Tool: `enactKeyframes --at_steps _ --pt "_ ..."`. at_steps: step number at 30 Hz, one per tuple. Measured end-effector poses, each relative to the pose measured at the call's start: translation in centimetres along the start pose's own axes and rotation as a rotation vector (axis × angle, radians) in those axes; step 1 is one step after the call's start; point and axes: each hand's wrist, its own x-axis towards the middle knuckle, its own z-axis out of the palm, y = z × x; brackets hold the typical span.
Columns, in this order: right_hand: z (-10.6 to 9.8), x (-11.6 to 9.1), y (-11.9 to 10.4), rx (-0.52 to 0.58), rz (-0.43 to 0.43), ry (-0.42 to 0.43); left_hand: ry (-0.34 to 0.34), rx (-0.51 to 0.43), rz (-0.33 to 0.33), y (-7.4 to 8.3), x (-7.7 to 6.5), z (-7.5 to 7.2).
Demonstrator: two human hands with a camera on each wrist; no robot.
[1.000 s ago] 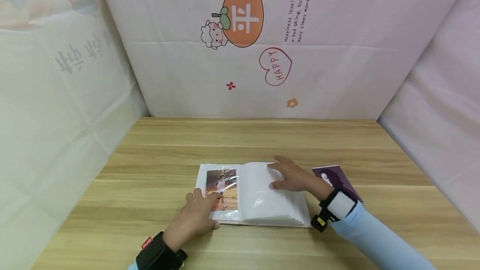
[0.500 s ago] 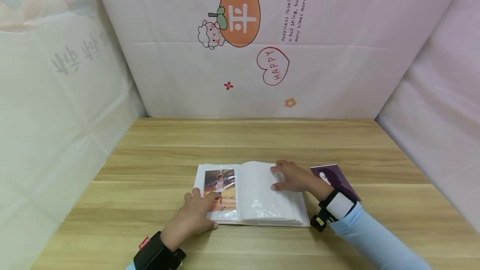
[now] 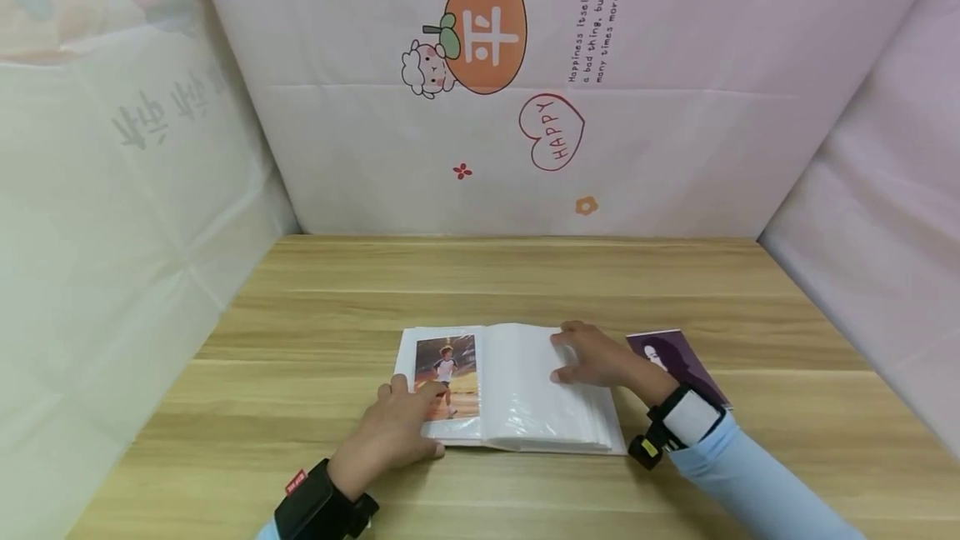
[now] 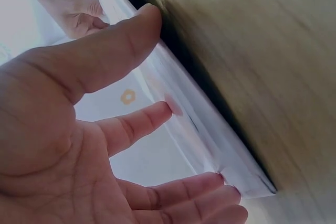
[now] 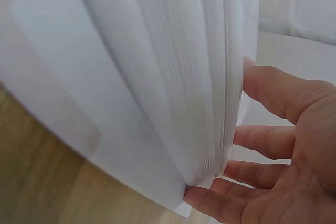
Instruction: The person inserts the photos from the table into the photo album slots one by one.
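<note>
A white photo album (image 3: 525, 390) lies open on the table. A photo (image 3: 446, 377) of a child on a track sits in a clear pocket on its left page; the right page shows white. My left hand (image 3: 393, 423) rests on the lower left of the album with fingers spread, the index fingertip over the photo and the thumb by the front edge. My right hand (image 3: 596, 357) is at the right side of the page stack. In the right wrist view, its extended fingers (image 5: 265, 142) touch the stack's edge, and one fingertip reaches between stack and cover.
A purple card (image 3: 678, 361) with a white figure lies right of the album, partly behind the right wrist. The wooden table (image 3: 450, 273) is enclosed by white printed cloth (image 3: 360, 157) at the back and both sides.
My right hand has shifted slightly right across the page, and its raised index finger has come down towards the page. The left hand stays on the album's left side.
</note>
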Motion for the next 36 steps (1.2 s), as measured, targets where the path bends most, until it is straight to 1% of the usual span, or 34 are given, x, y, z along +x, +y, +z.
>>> enactKeyframes --at_steps 4,7,9,12,14,17,19,21,25,32,36 --pt "0.0 -0.2 0.1 0.002 0.003 0.004 -0.004 0.021 -0.011 0.0 0.1 0.1" --pt "-0.1 -0.2 0.1 -0.004 0.0 0.002 -0.007 0.019 -0.023 0.0 0.2 0.3" --pt "-0.1 -0.3 0.0 -0.006 -0.002 0.004 -0.01 0.031 -0.038 0.4 0.2 0.2" --pt "-0.1 -0.3 0.0 -0.012 -0.005 0.008 0.013 0.093 -0.047 1.4 0.3 0.2" --pt "-0.2 -0.3 0.0 -0.014 -0.006 0.009 0.042 0.138 -0.022 2.4 0.4 0.2" --pt "-0.2 -0.2 -0.1 -0.014 -0.002 0.005 0.084 0.18 0.069 3.7 0.8 0.6" --pt "-0.1 -0.2 -0.1 -0.011 0.002 0.005 0.084 0.189 0.124 4.6 1.1 0.9" --pt "-0.1 -0.2 -0.1 -0.007 0.005 0.006 0.079 0.207 0.163 5.3 1.5 1.3" --pt "0.0 -0.1 -0.3 -0.001 0.002 0.011 0.062 0.238 0.192 6.3 2.2 2.1" --pt "0.0 -0.2 -0.4 0.003 0.018 0.012 -0.005 0.23 0.246 7.4 3.4 3.1" --pt "-0.1 -0.3 -0.4 0.008 0.028 0.01 -0.006 0.234 0.263 7.6 3.6 3.5"
